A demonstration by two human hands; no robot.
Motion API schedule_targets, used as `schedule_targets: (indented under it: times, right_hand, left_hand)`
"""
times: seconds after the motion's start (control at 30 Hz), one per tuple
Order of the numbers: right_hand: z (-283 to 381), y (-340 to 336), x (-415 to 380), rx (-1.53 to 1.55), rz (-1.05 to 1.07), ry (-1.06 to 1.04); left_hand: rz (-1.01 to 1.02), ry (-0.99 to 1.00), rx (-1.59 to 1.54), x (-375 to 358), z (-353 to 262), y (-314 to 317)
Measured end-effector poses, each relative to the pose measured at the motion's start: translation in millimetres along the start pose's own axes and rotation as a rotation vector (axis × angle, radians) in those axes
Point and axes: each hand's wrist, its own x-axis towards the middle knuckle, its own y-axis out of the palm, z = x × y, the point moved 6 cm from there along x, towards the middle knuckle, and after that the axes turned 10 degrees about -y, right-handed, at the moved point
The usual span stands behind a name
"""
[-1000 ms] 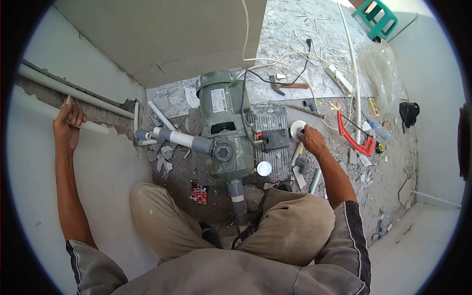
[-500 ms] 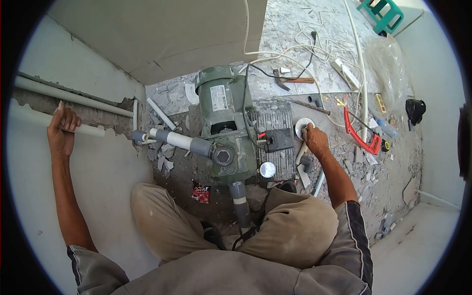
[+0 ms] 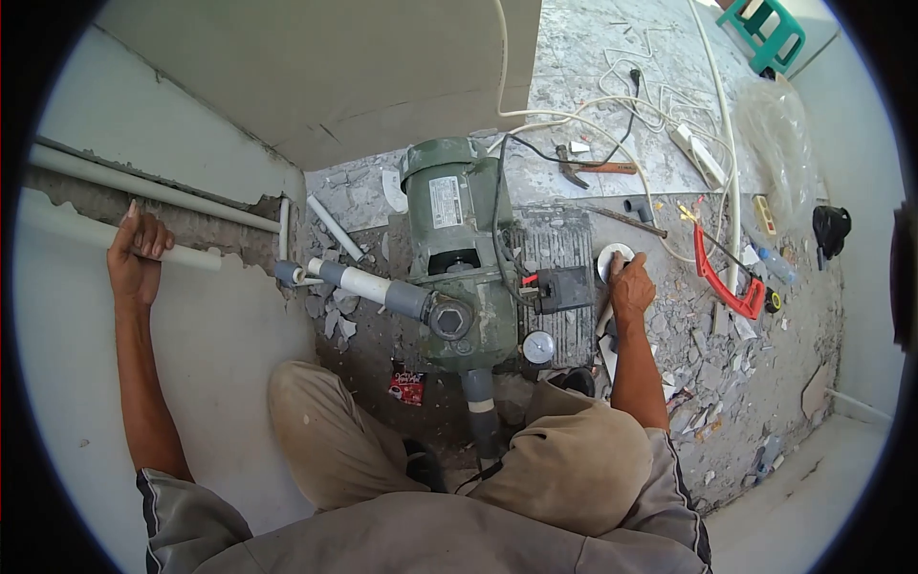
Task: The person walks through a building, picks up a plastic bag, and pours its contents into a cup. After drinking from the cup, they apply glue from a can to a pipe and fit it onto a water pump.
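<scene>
My left hand [image 3: 142, 251] is closed around a white pipe [image 3: 198, 258] near its open end, by the broken wall at the left. Fingers bent, my right hand [image 3: 631, 284] is at a round white disc-like item [image 3: 614, 256] right of the pump; its fingertips overlap the disc's edge, and the grip underneath is hidden. Between my hands stands the green pump [image 3: 448, 210], with a grey and white pipe [image 3: 365, 284] reaching left from it. A grey elbow fitting [image 3: 288, 272] sits at the wall, apart from that pipe's end. A round gauge [image 3: 538, 347] faces up beside the pump.
A red hacksaw [image 3: 722, 277], a hammer [image 3: 598, 167] and a white power strip [image 3: 698, 156] lie on the right side among cables and rubble. A green stool [image 3: 765, 33] stands at the top right. A red packet [image 3: 407, 384] lies below the pump.
The whole view has shifted, so the scene appears farther right and slightly lower. My left hand still holds the pipe, and my right hand remains at the disc with its fingers slightly changed.
</scene>
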Motion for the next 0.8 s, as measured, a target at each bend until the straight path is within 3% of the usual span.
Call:
schedule_targets:
  times: [0.07, 0.27, 0.5, 0.6, 0.63, 0.73, 0.8]
  right_hand:
    - [-1, 9, 3, -0.028, -0.055, -0.06]
    - [-7, 13, 16, -0.117, -0.123, -0.549]
    - [-6, 9, 29, -0.172, -0.035, -0.921]
    - [-5, 4, 24, -0.088, -0.096, -0.79]
    - [-4, 4, 24, -0.077, -0.001, -0.607]
    - [11, -14, 8, -0.037, -0.02, -0.316]
    - [-2, -3, 12, -0.009, -0.008, -0.228]
  left_hand:
    - [-0.059, 0.01, 0.024, -5, -5, 16]
    - [-0.068, 0.008, 0.02, -5, -4, 15]
    - [-0.024, 0.022, 0.054, -4, -6, 16]
    - [-0.024, 0.012, 0.041, -5, -7, 18]
    - [-0.015, 0.018, 0.04, -4, -7, 17]
    - [-0.019, 0.018, 0.047, -5, -8, 21]
    - [-0.03, 0.01, 0.04, -2, -3, 24]
